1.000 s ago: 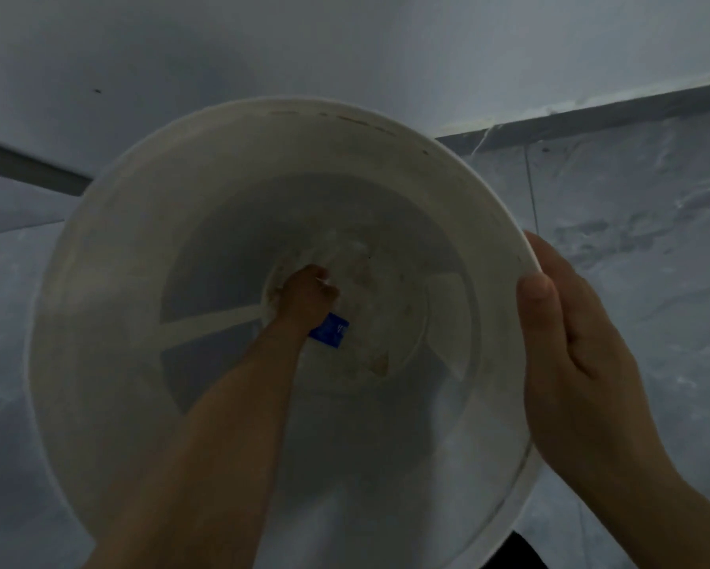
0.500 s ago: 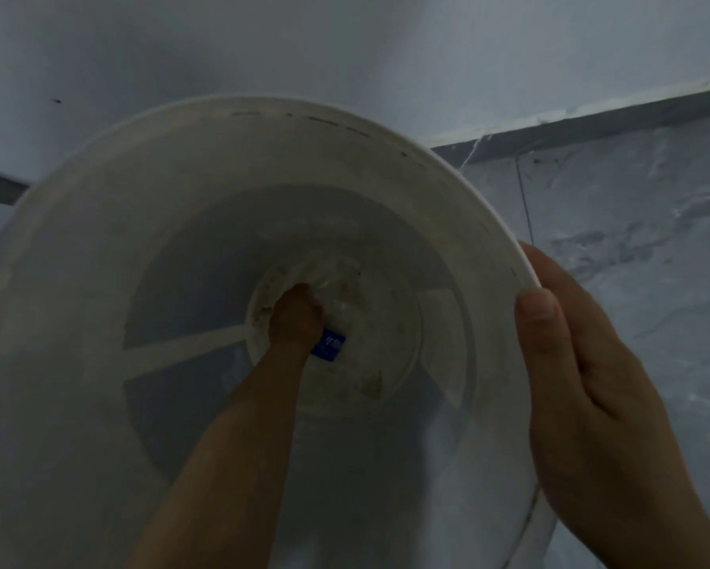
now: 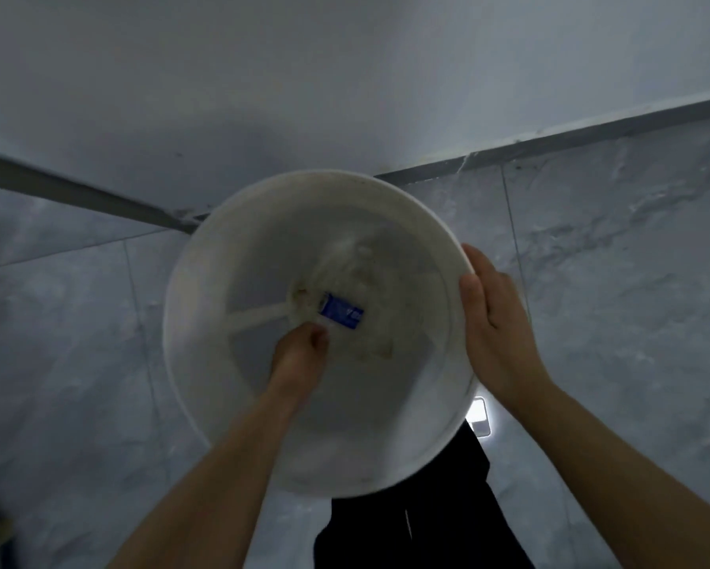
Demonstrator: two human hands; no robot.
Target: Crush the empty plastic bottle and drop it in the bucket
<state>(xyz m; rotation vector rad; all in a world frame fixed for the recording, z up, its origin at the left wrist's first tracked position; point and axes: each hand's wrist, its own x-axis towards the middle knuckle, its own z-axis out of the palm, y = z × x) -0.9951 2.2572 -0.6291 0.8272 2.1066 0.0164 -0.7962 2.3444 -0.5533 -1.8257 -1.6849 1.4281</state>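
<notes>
The white bucket (image 3: 205, 305) stands on the floor in a room corner, seen from above. The crushed clear plastic bottle (image 3: 342, 316) with a blue label lies on the bucket's bottom. My left hand (image 3: 300, 355) reaches down inside the bucket, fingers bunched together at the bottle's near end. My right hand (image 3: 494, 322) grips the bucket's right rim, thumb inside and fingers outside.
Grey marble floor tiles (image 3: 611, 301) surround the bucket. A pale wall (image 3: 345, 76) with a dark skirting strip (image 3: 550, 137) runs behind. My black trousers (image 3: 427, 527) show below the bucket, beside a small bright white object (image 3: 479, 416).
The view has pulled back, so the bucket looks smaller. My left hand has drawn back towards me from over the bottle, and the blue label now shows in full. My right hand stays on the rim.
</notes>
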